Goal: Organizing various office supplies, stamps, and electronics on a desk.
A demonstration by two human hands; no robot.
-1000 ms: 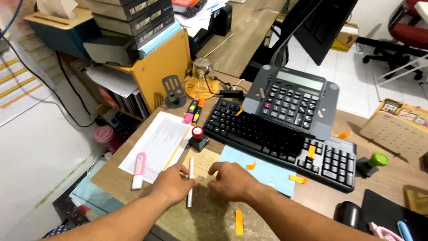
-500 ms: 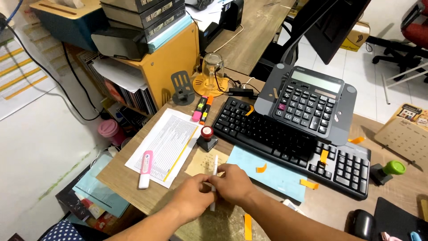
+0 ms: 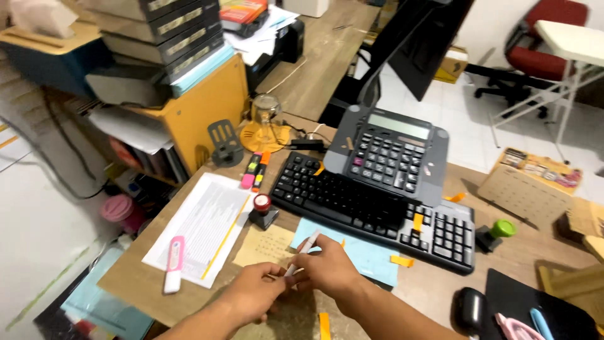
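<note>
Both hands: I see right hand [image 3: 327, 267] and left hand [image 3: 255, 296] gripping white pen [image 3: 301, 253] | over tan note [image 3: 264, 247] | advice: pull straight, steady.

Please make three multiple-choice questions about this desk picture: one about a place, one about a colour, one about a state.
1. Where does the calculator rest?
A. on the back of the black keyboard
B. on the white printed sheet
C. on the floor

2. What colour is the top of the stamp right of the keyboard?
A. red
B. green
C. blue

3. How is the white pen held?
A. lying free on the desk
B. clipped to the sheet
C. between both hands

Answers:
1. A, its grey body overlaps the keyboard's far edge.
2. B, the stamp has a green cap.
3. C, the left hand and right hand meet around it.
</note>
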